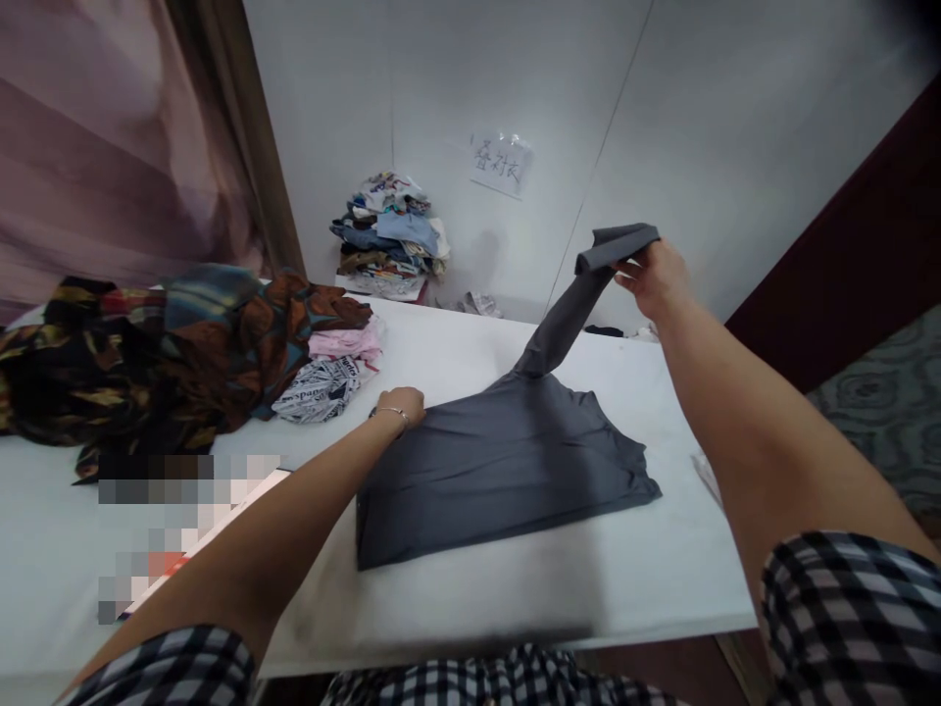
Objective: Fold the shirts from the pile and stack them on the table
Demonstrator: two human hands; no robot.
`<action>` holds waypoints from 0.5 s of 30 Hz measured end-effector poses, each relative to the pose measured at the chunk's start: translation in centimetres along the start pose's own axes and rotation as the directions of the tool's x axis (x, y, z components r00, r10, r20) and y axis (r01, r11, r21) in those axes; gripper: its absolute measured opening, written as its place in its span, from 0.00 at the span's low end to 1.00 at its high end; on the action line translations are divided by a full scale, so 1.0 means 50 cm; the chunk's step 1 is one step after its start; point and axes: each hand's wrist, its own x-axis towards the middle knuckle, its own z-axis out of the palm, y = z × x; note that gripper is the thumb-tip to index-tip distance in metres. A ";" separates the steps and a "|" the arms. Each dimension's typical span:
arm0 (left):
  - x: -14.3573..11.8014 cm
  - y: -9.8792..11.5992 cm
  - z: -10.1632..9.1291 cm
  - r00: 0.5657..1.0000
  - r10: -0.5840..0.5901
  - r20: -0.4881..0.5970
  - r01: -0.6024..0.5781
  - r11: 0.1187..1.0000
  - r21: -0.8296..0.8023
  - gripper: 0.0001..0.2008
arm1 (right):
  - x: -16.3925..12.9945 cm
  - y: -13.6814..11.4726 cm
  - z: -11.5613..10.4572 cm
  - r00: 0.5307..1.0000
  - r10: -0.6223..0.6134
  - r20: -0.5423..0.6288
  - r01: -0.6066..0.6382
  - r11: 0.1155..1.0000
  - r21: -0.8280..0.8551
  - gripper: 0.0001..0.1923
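A dark grey shirt (500,461) lies flat on the white table (647,579), its body spread toward me. My right hand (653,277) grips the end of one grey sleeve (580,294) and holds it up above the table's far side, stretched taut from the shirt's shoulder. My left hand (401,404) rests closed on the shirt's far left corner and pins it to the table; a thin bracelet circles that wrist.
A heap of dark patterned clothes (147,353) covers the table's left end, with a pink garment (345,343) and a newsprint-patterned one (320,390) beside it. Folded clothes (389,235) are stacked against the white wall under a paper label (501,163). A curtain hangs at left.
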 end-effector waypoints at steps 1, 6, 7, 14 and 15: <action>0.002 -0.003 -0.002 1.000 0.003 0.012 -0.003 1.000 0.000 0.13 | 0.008 0.002 -0.009 1.000 -0.018 -0.016 0.018 1.000 0.016 0.07; 0.004 -0.017 -0.024 1.000 0.003 -0.022 -0.003 1.000 -0.016 0.17 | 0.030 0.014 -0.041 0.993 -0.075 -0.088 0.080 0.995 0.059 0.08; 0.003 -0.018 -0.029 0.999 -0.006 -0.037 0.005 1.000 -0.018 0.18 | 0.030 0.014 -0.045 0.992 -0.068 -0.104 0.075 0.995 0.066 0.09; -0.010 -0.004 -0.020 0.998 0.052 0.024 -0.053 0.999 0.006 0.26 | 0.007 -0.003 -0.079 0.992 -0.039 -0.117 0.058 0.986 0.156 0.10; -0.014 0.001 -0.016 0.997 0.066 0.040 -0.067 0.998 0.021 0.23 | 0.001 -0.009 -0.085 0.993 -0.047 -0.110 0.064 0.986 0.157 0.10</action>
